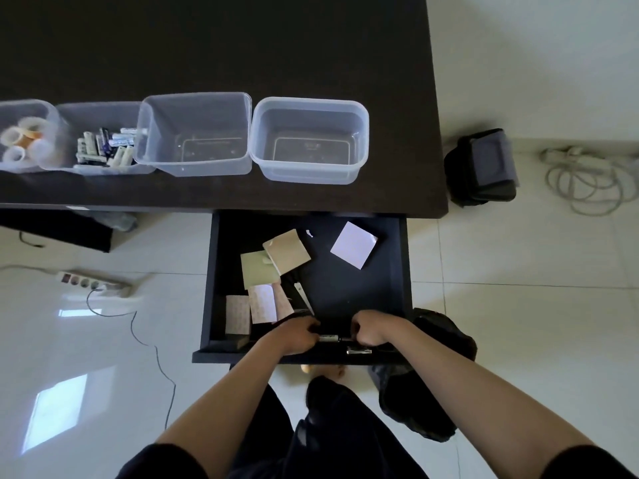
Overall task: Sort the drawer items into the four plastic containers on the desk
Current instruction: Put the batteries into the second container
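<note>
The open dark drawer (401, 257) holds sticky note pads: a white one (353, 245), a tan one (288, 251), a green one (256, 270) and pink ones (262, 303), plus a white pen-like item (303, 296). Both hands are at the drawer's front. My left hand (297, 335) and my right hand (370, 330) have curled fingers around the two ends of a small dark marker (329, 338). A metal clip (359, 350) lies just below it. Four clear containers stand on the desk: tape rolls (20, 140), batteries (103, 146), and two empty ones (197, 108), (309, 105).
The dark desk (242, 46) fills the upper view. A black bag (480, 167) and a coiled white cable (587, 181) lie on the floor at right. A power strip (93, 280) with its cord lies at left. Dark cloth (435, 340) sits beside the drawer.
</note>
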Demonstrator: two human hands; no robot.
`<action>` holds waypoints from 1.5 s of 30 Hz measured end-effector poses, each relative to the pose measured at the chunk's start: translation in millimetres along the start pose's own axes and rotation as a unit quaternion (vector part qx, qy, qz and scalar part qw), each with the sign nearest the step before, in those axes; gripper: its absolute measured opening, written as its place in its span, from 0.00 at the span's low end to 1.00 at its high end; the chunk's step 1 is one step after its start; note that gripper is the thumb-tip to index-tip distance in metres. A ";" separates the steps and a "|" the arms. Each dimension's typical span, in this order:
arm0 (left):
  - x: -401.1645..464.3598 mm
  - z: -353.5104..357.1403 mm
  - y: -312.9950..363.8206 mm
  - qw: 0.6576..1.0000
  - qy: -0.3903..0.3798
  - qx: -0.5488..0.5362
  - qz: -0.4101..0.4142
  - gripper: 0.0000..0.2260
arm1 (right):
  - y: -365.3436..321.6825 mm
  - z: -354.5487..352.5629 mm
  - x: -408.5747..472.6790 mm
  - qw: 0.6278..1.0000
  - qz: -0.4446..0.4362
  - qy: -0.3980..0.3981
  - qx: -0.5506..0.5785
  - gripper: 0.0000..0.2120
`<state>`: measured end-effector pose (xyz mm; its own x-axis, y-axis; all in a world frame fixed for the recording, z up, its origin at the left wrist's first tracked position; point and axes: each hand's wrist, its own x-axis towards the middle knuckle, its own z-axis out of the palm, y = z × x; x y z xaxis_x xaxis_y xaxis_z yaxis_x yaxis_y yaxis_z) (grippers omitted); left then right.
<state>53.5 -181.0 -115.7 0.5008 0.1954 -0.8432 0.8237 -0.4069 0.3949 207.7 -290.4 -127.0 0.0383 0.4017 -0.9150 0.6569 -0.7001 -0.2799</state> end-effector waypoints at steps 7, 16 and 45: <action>-0.5 0.1 -11.9 0.993 0.105 0.041 -0.044 0.18 | -3.4 7.7 -1.2 0.988 -0.044 0.148 -0.012 0.08; 5.5 0.8 -12.0 0.996 0.011 0.085 -0.021 0.10 | -9.6 13.4 7.7 0.994 -0.080 0.055 0.048 0.13; 18.9 4.2 -11.5 0.999 0.034 -0.018 0.033 0.06 | -25.7 10.8 17.8 0.998 -0.056 0.020 0.038 0.09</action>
<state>52.4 -176.4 -137.6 0.5697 0.2294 -0.7892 0.7968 -0.3893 0.4621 183.4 -271.6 -139.2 0.0002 0.5021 -0.8648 0.5993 -0.6924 -0.4019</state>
